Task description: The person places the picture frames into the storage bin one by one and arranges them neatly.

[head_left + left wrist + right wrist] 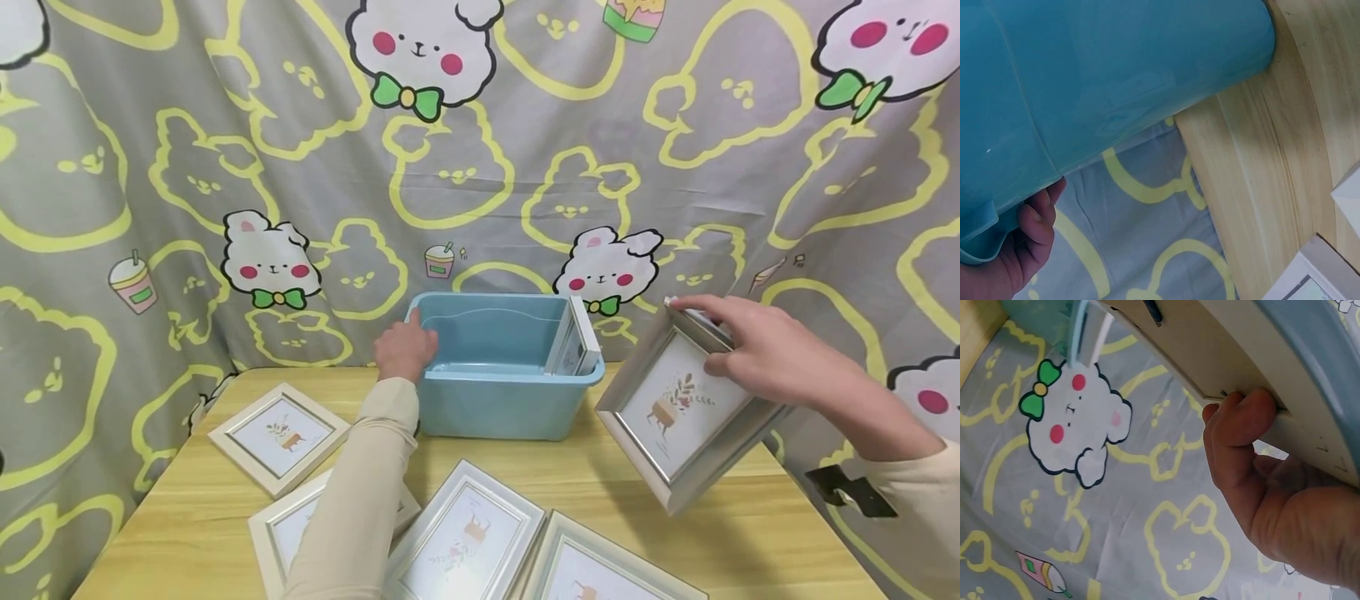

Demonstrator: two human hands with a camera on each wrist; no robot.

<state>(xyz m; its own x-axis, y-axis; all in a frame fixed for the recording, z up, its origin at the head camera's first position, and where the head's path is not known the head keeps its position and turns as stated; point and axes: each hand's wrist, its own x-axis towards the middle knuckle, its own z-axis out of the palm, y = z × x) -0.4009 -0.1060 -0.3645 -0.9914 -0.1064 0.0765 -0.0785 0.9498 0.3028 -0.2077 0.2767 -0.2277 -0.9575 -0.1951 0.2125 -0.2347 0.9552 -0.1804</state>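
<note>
My left hand [403, 350] grips the rim of a light blue plastic bin [495, 410] at its left end. In the left wrist view its fingers [1037, 224] curl under the bin's lip. To the right of the bin, my right hand [783, 354] holds a picture frame [678, 412] tilted above the table, by its upper edge. The held frame has a pale border and a plant-pot print. In the right wrist view the fingers [1254, 415] reach round onto its brown back [1200, 353]. Another picture frame [588, 333] stands upright inside the bin at its right end.
Several more picture frames lie face up on the wooden table [187, 517]: one at the left [279, 439], others along the front, including a middle frame [468, 533] and a right frame [592, 571]. My left forearm partly covers one. A patterned grey curtain [465, 192] hangs behind.
</note>
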